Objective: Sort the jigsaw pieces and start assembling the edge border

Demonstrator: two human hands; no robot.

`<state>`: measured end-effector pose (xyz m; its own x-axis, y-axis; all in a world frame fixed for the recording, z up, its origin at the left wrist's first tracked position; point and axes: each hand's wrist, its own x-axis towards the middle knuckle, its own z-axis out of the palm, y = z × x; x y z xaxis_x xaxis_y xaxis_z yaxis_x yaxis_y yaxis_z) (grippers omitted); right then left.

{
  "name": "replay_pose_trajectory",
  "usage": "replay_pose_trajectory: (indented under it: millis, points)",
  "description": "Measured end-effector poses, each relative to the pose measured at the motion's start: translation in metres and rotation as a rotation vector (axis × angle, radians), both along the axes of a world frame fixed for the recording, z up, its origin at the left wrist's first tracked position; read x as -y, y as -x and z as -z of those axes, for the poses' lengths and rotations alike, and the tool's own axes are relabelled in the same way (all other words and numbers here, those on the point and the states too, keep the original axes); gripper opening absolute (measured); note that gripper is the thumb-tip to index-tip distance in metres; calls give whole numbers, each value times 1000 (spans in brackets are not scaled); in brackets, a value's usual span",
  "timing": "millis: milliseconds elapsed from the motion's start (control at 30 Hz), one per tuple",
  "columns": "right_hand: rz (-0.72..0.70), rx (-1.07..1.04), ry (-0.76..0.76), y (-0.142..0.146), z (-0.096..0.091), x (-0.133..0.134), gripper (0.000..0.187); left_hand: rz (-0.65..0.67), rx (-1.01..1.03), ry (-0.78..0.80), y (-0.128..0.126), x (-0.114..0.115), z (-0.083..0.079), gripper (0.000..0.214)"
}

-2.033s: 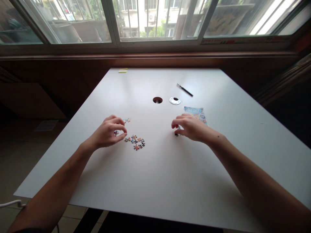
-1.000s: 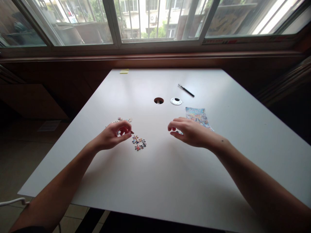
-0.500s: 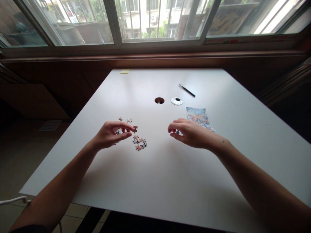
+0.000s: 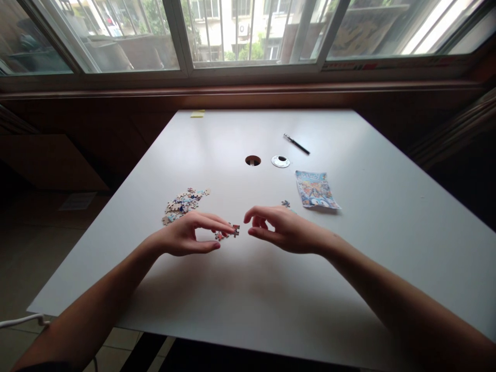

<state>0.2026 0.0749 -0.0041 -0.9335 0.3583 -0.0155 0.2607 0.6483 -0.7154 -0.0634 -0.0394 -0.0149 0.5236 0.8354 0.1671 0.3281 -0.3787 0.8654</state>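
Note:
My left hand [image 4: 196,232] is over the small cluster of jigsaw pieces [image 4: 220,236], hiding most of it. A reddish-brown jigsaw piece [image 4: 236,230] sits at the tips of its fingers, seemingly gripped between index and middle finger, while the thumb is apart below. Facing it from the right, my right hand [image 4: 277,227] hovers with curled fingers and a gap between thumb and index; nothing shows in it. Behind the left hand lies a larger pile of jigsaw pieces [image 4: 182,203]. A few dark and bluish pieces [image 4: 285,203] lie just beyond the right hand.
A colourful printed picture sheet [image 4: 316,190] lies to the right on the white table [image 4: 248,294]. Farther back are a round cable hole [image 4: 253,160], its metal cover ring [image 4: 280,161], a black pen [image 4: 297,144] and a yellow sticky note [image 4: 197,113].
Both hands have come nearer to me and closer together. My left hand has carried its jigsaw piece right and down over the small cluster; the larger pile and picture sheet are now more exposed.

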Motion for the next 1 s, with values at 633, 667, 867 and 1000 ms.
replay_pose_trajectory:
  millis: [633,667,867,1000]
  points:
    - [-2,-77,-64,0,7,-1,11,147,-70,45,-4,1,-2,45]
    - [71,-74,-77,-4,5,-10,11,110,-60,28,-3,1,-1,42]
    - [388,205,-193,-27,5,-57,16,-37,43,-24,-1,2,2,24]
    - [386,360,-246,-28,12,-61,16,-57,68,-35,-2,2,1,23]
